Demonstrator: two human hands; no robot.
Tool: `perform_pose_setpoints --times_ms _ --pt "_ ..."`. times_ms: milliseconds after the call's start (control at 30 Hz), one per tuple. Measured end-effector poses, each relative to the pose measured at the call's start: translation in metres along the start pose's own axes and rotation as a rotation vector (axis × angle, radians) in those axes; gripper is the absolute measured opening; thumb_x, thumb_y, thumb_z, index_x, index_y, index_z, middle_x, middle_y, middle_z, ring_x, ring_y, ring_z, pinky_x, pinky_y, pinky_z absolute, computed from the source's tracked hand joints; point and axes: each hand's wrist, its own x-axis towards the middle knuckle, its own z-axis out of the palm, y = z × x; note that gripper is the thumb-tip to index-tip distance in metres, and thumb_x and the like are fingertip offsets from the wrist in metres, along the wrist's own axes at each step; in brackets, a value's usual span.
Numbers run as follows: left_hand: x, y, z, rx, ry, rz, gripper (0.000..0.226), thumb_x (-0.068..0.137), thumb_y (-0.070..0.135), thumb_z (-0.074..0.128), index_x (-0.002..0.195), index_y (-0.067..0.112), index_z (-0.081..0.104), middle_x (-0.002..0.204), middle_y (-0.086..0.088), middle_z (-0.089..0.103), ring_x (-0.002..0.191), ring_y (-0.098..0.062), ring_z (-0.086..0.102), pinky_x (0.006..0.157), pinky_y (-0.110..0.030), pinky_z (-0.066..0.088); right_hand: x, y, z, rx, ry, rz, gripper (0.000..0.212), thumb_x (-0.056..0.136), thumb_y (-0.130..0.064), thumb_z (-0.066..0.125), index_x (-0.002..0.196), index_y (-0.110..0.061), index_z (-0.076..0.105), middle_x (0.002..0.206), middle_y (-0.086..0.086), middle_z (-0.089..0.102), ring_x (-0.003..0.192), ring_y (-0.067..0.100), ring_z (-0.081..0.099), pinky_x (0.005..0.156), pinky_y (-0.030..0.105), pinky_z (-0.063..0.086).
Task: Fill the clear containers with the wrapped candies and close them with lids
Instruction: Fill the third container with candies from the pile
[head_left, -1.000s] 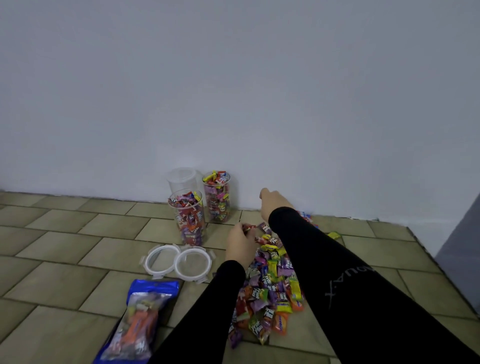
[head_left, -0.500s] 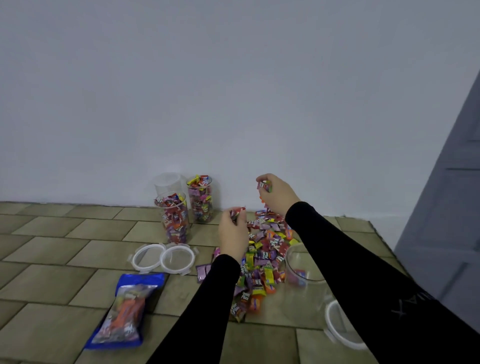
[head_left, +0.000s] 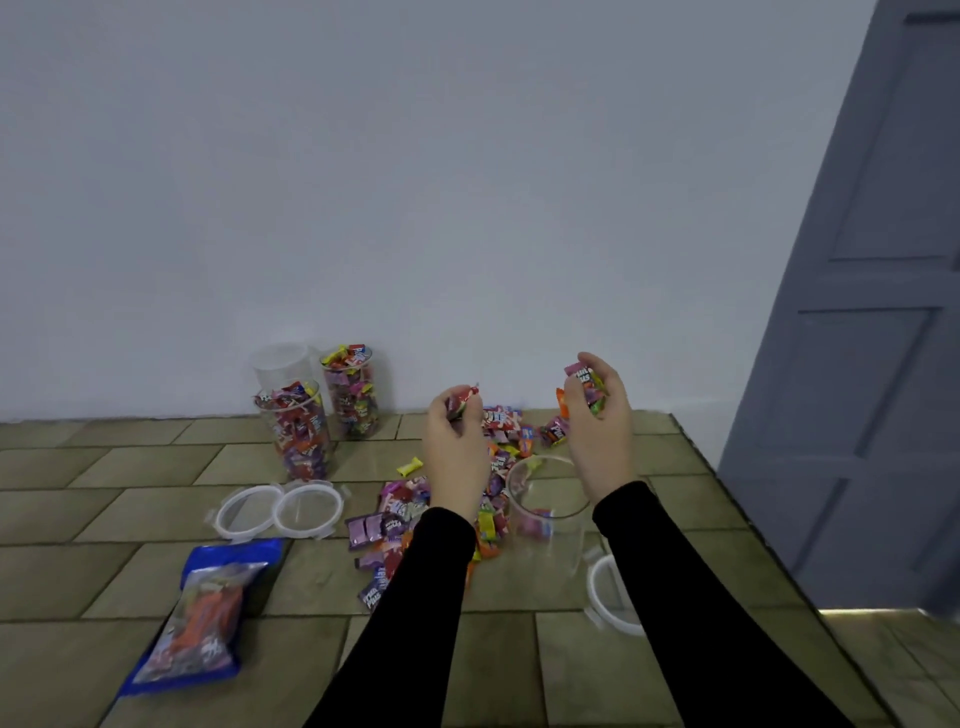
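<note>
1. Nearest, toward the floor's near-left corner: blue candy bag (head_left: 200, 618) lying flat on the tiled floor (head_left: 78, 519). Contents look sealed inside, can't confirm.
2. Near right: one white-rimmed lid (head_left: 610, 597) on the floor, partly behind the right sleeve, just beside the open container.
3. Open clear container (head_left: 545, 514) stands upright between the two forearms. Only a few candies at the bottom, so barely started.
4. Loose candy pile (head_left: 410, 514) sits mid-floor, touching the open container's left side and running back toward the wall. Plenty left.
5. Two lids (head_left: 283, 511) lie side by side, touching, left of the pile. Neither is on anything.
6. Left hand (head_left: 457, 447): fingers curled tight around a small bunch of candies, raised over the pile.
7. Right hand (head_left: 597, 415): fingers clamped on a fistful of candies, held above and just behind the open container's rim. My read: drop into it is next.
8. At the far edge by the wall: two filled containers (head_left: 322, 415), heaped to the rim, no lids on. An empty container (head_left: 278, 361) stands behind them.
9. Status estimate: two filled, one barely begun, one untouched, zero lidded. Only three lids visible.
</note>
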Motion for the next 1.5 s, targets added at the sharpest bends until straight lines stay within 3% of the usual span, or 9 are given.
perform_pose_setpoints --times_ms 233,433,567,667,900,1100,1267,1400,1500 --pt "-0.02 0.002 0.019 -0.085 -0.028 0.021 0.013 0.098 0.023 0.054 0.11 0.02 0.058 0.1 0.006 0.06 0.087 0.0 0.056 0.075 -0.008 0.045 -0.01 0.007 -0.001 0.095 0.198 0.065 0.022 0.096 -0.023 0.052 0.107 -0.042 0.057 0.124 0.006 0.059 0.098 0.016 0.054 0.091 0.044 0.05" --pt "-0.03 -0.003 0.025 -0.086 -0.072 0.035 0.011 0.097 0.019 0.056 0.107 0.023 0.058 0.103 0.006 0.062 0.091 0.005 0.056 0.074 -0.005 0.043 -0.014 0.01 0.003 0.061 0.262 0.07 0.022 0.097 -0.024 0.049 0.115 -0.036 0.054 0.121 -0.004 0.059 0.096 0.023 0.062 0.085 0.044 0.053" --pt "-0.033 -0.004 0.025 -0.04 -0.095 0.079 0.013 0.097 0.02 0.055 0.11 0.023 0.058 0.106 0.009 0.061 0.095 0.001 0.056 0.074 -0.003 0.04 -0.016 0.012 0.004 0.049 0.248 0.042 0.022 0.097 -0.025 0.05 0.114 -0.038 0.055 0.113 0.001 0.062 0.076 0.019 0.059 0.077 0.047 0.054" --pt "-0.034 -0.007 0.024 -0.053 -0.102 0.078 0.009 0.097 0.021 0.055 0.105 0.026 0.058 0.106 -0.002 0.06 0.094 -0.006 0.055 0.073 -0.006 0.042 -0.017 0.013 0.003 0.028 0.261 0.043 0.022 0.095 -0.026 0.051 0.11 -0.043 0.055 0.118 0.001 0.061 0.091 0.025 0.061 0.085 0.052 0.053" --pt "-0.035 -0.007 0.023 -0.092 -0.149 0.082 0.007 0.096 0.023 0.058 0.09 0.027 0.06 0.083 -0.01 0.053 0.075 -0.015 0.051 0.07 -0.025 0.046 -0.016 0.011 0.001 0.043 0.194 0.02 0.024 0.096 -0.012 0.051 0.115 -0.023 0.058 0.112 0.001 0.06 0.082 0.012 0.056 0.079 0.04 0.05" --pt "-0.037 -0.005 0.023 -0.111 -0.14 0.056 0.008 0.093 0.013 0.061 0.085 0.013 0.059 0.075 -0.002 0.049 0.064 -0.005 0.044 0.058 -0.011 0.038 -0.016 0.013 0.002 0.05 0.177 0.017 0.024 0.094 -0.013 0.052 0.112 -0.028 0.059 0.113 0.004 0.061 0.083 0.013 0.055 0.076 0.038 0.049" --pt "-0.037 -0.009 0.022 -0.143 -0.173 0.009 0.022 0.088 -0.003 0.057 0.077 0.016 0.061 0.064 0.009 0.047 0.055 0.0 0.042 0.054 -0.012 0.037 -0.015 0.015 0.002 0.044 0.171 0.017 0.025 0.092 -0.018 0.053 0.107 -0.037 0.059 0.11 0.007 0.061 0.086 0.016 0.054 0.079 0.041 0.047" --pt "-0.035 -0.007 0.024 -0.166 -0.171 0.013 0.021 0.088 -0.005 0.057 0.084 0.015 0.061 0.072 0.005 0.048 0.06 0.001 0.043 0.059 -0.012 0.04 -0.014 0.014 0.0 0.089 0.192 0.013 0.023 0.095 -0.011 0.052 0.111 -0.025 0.059 0.102 0.0 0.058 0.076 0.011 0.052 0.072 0.031 0.046" --pt "-0.034 -0.01 0.027 -0.181 -0.167 0.013 0.017 0.089 0.002 0.059 0.094 0.017 0.06 0.085 -0.002 0.057 0.077 -0.009 0.055 0.071 -0.026 0.049 -0.015 0.012 0.001 0.107 0.209 0.015 0.024 0.095 -0.009 0.052 0.11 -0.026 0.059 0.103 0.0 0.058 0.077 0.011 0.053 0.073 0.033 0.048"
